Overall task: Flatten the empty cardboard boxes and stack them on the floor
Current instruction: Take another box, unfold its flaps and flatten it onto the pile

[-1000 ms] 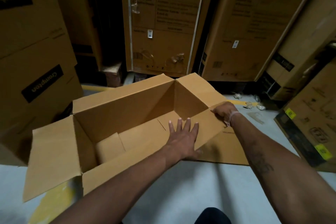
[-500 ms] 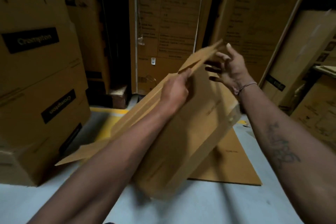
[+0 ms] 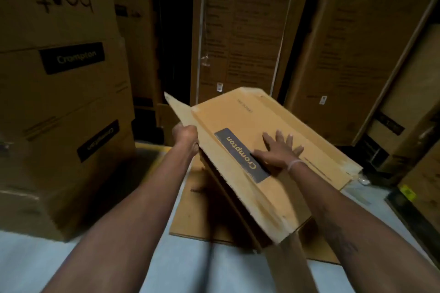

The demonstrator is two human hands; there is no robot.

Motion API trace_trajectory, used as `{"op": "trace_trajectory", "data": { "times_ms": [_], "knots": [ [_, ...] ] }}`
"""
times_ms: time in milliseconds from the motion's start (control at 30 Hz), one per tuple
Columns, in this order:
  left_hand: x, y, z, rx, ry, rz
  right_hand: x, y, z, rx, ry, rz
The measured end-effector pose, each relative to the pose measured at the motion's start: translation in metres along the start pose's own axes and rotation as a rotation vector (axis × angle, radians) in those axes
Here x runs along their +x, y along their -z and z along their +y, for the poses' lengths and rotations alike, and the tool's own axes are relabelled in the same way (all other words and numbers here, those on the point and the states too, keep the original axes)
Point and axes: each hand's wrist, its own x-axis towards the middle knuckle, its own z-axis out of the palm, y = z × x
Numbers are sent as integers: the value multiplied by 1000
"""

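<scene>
A brown cardboard box [image 3: 240,121] with a dark "Crompton" label is collapsed nearly flat and held tilted in the air in front of me. My left hand [image 3: 185,134] grips its left edge near a raised flap. My right hand [image 3: 279,150] lies flat with fingers spread on the box's upper face, beside the label. Under the held box, a flattened cardboard sheet [image 3: 190,211] lies on the pale floor [image 3: 83,266].
Stacked "Crompton" cartons [image 3: 62,93] stand close on the left. Tall cartons [image 3: 240,31] line the back wall, and more lean at the right [image 3: 402,93]. A dark-edged carton [image 3: 419,197] sits low at the far right.
The open box on the floor was lifted, folded shut and turned. My right hand, open in the air before, now presses its top face; my left hand holds its left edge.
</scene>
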Motion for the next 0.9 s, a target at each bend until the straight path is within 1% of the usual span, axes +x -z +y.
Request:
{"op": "trace_trajectory", "data": {
  "times_ms": [100,200,300,400,467,567,633,667,733,767,800,833,900],
  "knots": [
    [5,21,-35,-66,101,71,-6,-48,10,-27,-51,-209],
    [7,41,-54,-51,90,173,-15,-86,17,-41,-68,-329],
    [14,61,-60,5,65,204,-27,-111,15,-9,-58,-347],
    [22,75,-58,161,79,215,-34,-124,5,-43,-31,-322],
    [25,78,-55,313,70,194,-38,-129,0,-69,-21,-326],
    [29,81,-53,664,-16,149,-45,-134,-4,-112,-6,-344],
    [26,79,-55,904,-151,78,-47,-135,-4,-133,-3,-361],
    [23,77,-59,1043,-248,51,-47,-136,-3,-149,-1,-373],
    [12,72,-62,1436,-479,33,-47,-137,-1,-183,1,-390],
    [5,68,-61,1643,-563,-14,-47,-137,0,-200,1,-394],
    [-1,61,-61,1825,-607,-132,-46,-138,0,-218,6,-395],
    [-8,52,-63,1947,-600,-315,-46,-138,1,-237,20,-394],
    [-18,30,-76,2060,-443,-718,-46,-137,1,-275,75,-385]
  ]
}}
